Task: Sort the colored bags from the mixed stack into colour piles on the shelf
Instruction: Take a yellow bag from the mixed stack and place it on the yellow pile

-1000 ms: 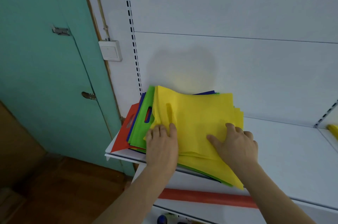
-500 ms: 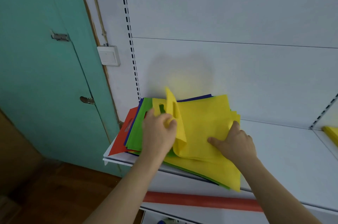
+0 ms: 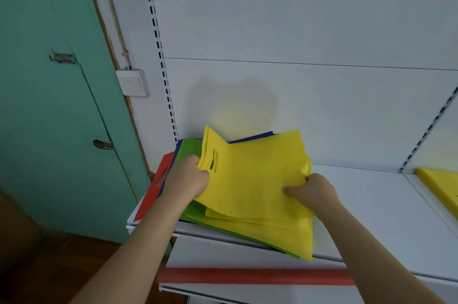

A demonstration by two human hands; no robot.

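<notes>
Your left hand (image 3: 187, 178) pinches the handle end of the top yellow bag (image 3: 250, 174), grip clamped on the fabric. Your right hand (image 3: 313, 188) grips its opposite edge, fingers curled round it. The bag is partly raised off the mixed stack (image 3: 188, 155) at the shelf's (image 3: 371, 204) left end. A yellow pile (image 3: 440, 186) lies at far right.

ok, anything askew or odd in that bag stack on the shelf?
Yes. The mixed stack of flat fabric bags is fanned out, not squared: its yellow and green corners overhang the white shelf's front edge, and a red bag juts off the left end. Both the left hand and right hand grip the top yellow bag. Nothing looks damaged.
</notes>
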